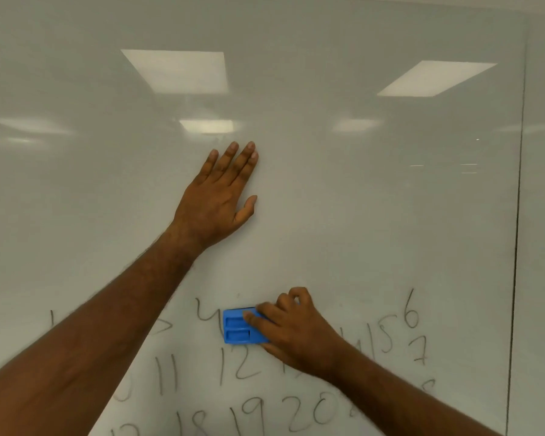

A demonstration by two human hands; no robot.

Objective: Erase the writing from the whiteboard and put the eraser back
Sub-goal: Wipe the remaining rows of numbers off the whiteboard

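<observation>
Here the right hand (296, 328) grips the eraser (239, 328).

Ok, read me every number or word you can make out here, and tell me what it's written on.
All handwritten on the whiteboard:
"4"
"15"
"6"
"7"
"11"
"12"
"18"
"19"
"20"
Other marks are hidden by the arms or cut off.
The blue eraser shows no text.

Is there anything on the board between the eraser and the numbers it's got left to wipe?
Nothing visible. The right hand holds the blue eraser flat on the whiteboard, with the handwritten numbers right beside and below it. The left hand rests flat higher up, away from the writing.
</observation>
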